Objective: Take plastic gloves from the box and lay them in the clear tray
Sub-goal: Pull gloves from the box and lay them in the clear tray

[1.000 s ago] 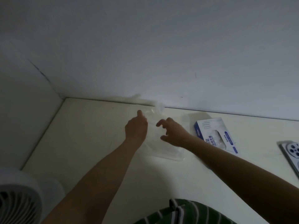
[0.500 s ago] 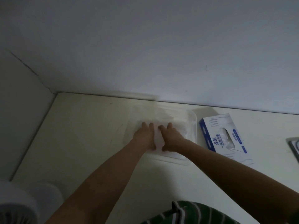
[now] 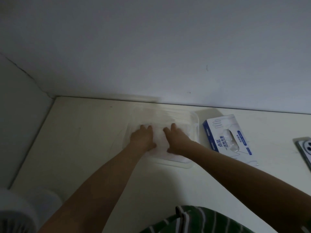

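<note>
Both hands lie palm down, side by side, inside the clear tray (image 3: 196,122), which sits on the pale table (image 3: 75,142) close to the white wall (image 3: 151,47). The left hand (image 3: 143,138) is flat with its fingers straight and close together, pointing toward the wall, and it presses on the plastic gloves (image 3: 159,140) spread over the tray's floor. The right hand (image 3: 176,142) is flat as well, fingers stretched out, pressing on the same thin layer just beside the left hand. Neither hand grips anything, and a strip of whitish plastic shows between them. The gloves reach toward the far side of the tray as a pale, wrinkled sheet; the picture is too dim and soft to tell how many lie there. The box (image 3: 218,132), white with blue edges and a glove drawing on top, lies flat on the table just to the right of the tray, apart from it and turned at a slant. Clear plastic shows in the oval opening (image 3: 230,139) on its top. Further right, a phone (image 3: 305,149) lies face down at the picture's edge. A white fan (image 3: 16,214) stands at the lower left corner, and a green striped shirt (image 3: 195,219) shows at the bottom between the forearms.
</note>
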{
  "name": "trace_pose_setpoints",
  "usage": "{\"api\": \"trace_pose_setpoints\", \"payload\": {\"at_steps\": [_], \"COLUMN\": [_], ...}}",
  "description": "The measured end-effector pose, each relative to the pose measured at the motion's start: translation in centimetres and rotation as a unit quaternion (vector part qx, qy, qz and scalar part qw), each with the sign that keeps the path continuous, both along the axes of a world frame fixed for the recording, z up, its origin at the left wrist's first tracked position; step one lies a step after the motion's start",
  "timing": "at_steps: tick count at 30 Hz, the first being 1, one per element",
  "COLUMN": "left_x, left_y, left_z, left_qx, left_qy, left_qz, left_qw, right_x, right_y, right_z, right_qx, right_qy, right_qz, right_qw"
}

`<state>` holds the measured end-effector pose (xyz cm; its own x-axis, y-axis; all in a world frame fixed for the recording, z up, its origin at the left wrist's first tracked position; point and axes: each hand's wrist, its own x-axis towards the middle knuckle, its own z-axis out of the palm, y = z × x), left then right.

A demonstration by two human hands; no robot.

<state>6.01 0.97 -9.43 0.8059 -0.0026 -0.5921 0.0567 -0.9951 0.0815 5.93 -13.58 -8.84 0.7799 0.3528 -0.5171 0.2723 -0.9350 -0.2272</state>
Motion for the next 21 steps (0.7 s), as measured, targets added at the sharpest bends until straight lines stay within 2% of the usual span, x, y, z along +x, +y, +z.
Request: {"api": "trace_pose_setpoints", "payload": {"at_steps": [4, 7, 9, 12, 15, 18, 21], "left_x": [0.1, 0.4, 0.5, 0.2, -0.6, -1.4, -1.7], "left_y": [-1.9, -4.4, -6.8, -11.0, -15.5, -18.9, -21.3], "left_z": [3.1, 5.0, 6.1, 6.9, 6.6, 5.6, 3.9], "left_qx": [-0.016, -0.103, -0.165, -0.236, -0.292, -0.273, -0.230], "left_qy": [-0.180, -0.254, -0.276, -0.261, -0.199, -0.147, -0.114], "left_qz": [0.031, 0.080, 0.077, 0.035, -0.027, -0.097, -0.126], "left_qw": [0.983, 0.958, 0.944, 0.936, 0.935, 0.946, 0.958], "right_x": [0.9, 1.7, 1.6, 0.5, -1.8, -3.8, -4.4], "right_y": [-1.9, -5.5, -8.9, -14.3, -19.6, -22.1, -22.4], "right_z": [4.2, 6.1, 6.4, 5.5, 3.1, 1.1, 0.3], "right_qx": [0.172, 0.256, 0.269, 0.216, 0.132, 0.077, 0.083], "right_qy": [-0.092, -0.150, -0.174, -0.174, -0.124, -0.068, -0.065], "right_qz": [-0.040, -0.106, -0.159, -0.214, -0.246, -0.257, -0.266], "right_qw": [0.980, 0.949, 0.934, 0.937, 0.952, 0.961, 0.958]}}
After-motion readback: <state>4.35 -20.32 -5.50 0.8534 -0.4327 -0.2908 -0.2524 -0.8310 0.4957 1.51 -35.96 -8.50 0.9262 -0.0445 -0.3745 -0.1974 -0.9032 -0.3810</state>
